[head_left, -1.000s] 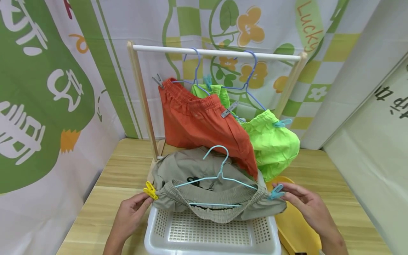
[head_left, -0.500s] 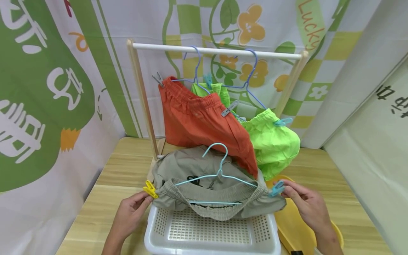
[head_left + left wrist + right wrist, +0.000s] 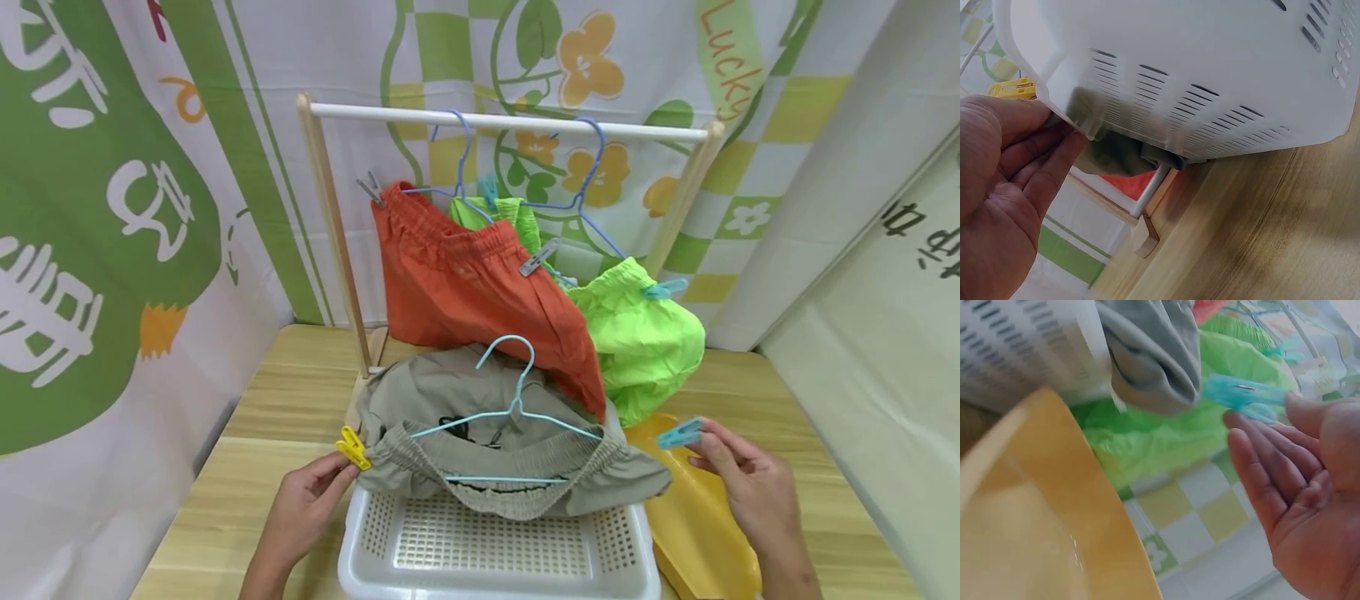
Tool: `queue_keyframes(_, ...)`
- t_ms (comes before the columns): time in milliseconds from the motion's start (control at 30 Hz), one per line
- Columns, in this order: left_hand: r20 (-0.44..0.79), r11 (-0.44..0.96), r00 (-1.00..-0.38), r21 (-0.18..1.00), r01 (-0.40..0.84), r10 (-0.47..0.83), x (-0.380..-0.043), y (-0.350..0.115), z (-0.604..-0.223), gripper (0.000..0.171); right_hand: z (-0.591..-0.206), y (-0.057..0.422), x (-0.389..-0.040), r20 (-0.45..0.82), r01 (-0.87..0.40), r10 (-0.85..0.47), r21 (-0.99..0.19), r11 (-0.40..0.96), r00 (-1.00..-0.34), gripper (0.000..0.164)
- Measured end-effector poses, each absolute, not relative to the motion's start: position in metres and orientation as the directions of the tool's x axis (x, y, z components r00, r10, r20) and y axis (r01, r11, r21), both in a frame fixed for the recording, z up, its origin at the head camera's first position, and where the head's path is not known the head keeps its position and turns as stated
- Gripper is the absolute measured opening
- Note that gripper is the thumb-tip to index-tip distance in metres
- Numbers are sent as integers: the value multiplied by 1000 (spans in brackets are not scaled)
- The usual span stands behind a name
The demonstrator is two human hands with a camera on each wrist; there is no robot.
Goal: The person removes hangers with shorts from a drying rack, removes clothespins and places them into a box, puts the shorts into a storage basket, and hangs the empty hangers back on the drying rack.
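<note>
Nearest the person sits a white perforated plastic basket on a wood-grain table. Beside its left rim, the left hand keeps a thumb-and-finger pinch on the edge of a taupe cloth garment, as far as the partly hidden fingertips show; a yellow plastic clothespin sits on that edge, touching the cloth. To the basket's right lies a glossy yellow basin. Above it, to the right of the basket, the right hand grasps a translucent light-blue clothespin between thumb and finger; in the head view the peg is apart from the cloth.

The taupe cloth garment, with its gathered elastic waistband, lies across the basket's far side. A pale aqua wire hanger sits within the waistband, its hook upright.

Beyond the basket stands a wooden rack with a white rod. From violet-blue hangers there, an orange-red garment hangs behind the basket, and a lime-green garment hangs behind and to its right. Farthest back is a patterned fabric backdrop.
</note>
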State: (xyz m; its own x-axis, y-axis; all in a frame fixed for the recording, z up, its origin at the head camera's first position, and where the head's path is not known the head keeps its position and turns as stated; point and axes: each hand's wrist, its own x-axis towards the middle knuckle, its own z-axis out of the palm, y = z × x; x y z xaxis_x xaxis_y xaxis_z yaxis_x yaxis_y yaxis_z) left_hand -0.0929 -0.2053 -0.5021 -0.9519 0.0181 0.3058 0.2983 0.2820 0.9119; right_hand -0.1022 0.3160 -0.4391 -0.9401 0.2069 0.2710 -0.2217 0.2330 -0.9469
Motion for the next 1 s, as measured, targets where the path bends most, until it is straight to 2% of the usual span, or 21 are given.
queue_keyframes(100,308,290,-951,909,299,17,-93,-206,-503,10,-442,324,-99,212,-141,166,-921,362,-963,33)
queue_keyframes(200,315,289,-949,907,307,20,-92,-207,-503,10,-446,327,-99,189,-115,128,-890,442,-974,38)
queue_keyframes(500,322,274,-946,908,316,24,-92,-206,-505,10,-451,324,-102,142,-78,81,-847,526,-987,46)
queue_keyframes(867,351,250,-936,905,346,26,-92,-204,-502,12,-452,316,-102,264,-178,60,-784,595,-963,33)
queue_keyframes(1000,365,251,-930,898,361,31,-92,-203,-501,13,-443,302,-101,340,-275,52,-835,477,-939,28)
